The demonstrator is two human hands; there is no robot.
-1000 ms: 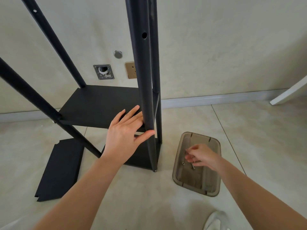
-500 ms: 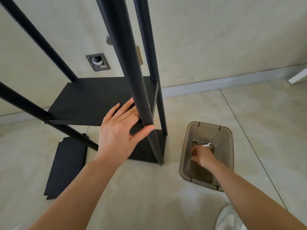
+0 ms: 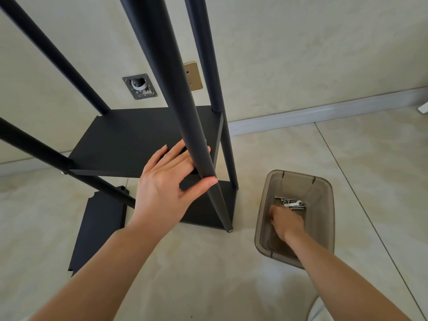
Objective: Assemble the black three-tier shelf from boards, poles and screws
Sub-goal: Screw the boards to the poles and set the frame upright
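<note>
While the left hand point(image 3: 166, 181) wraps the near front pole point(image 3: 183, 107) of the black shelf frame, its grip is loose: the thumb curls round the pole's right side, and the fingers lie nearly straight behind it, over the front edge of the middle board point(image 3: 139, 137). The right hand point(image 3: 286, 220) reaches down into a smoky translucent plastic bin point(image 3: 324, 205) on the floor, knuckles up, fingers bent onto the bin's bottom just beside a small heap of silver screws point(image 3: 292, 203); I cannot tell whether that grip holds anything. The frame stands upright near the wall, with the bottom board point(image 3: 208, 209) between its feet. A spare black board point(image 3: 97, 230) lies flat on the tiled floor point(image 3: 208, 274) to its left, partly under the left front pole point(image 3: 34, 149). Bare tiles stretch in front and to the right of the bin.
</note>
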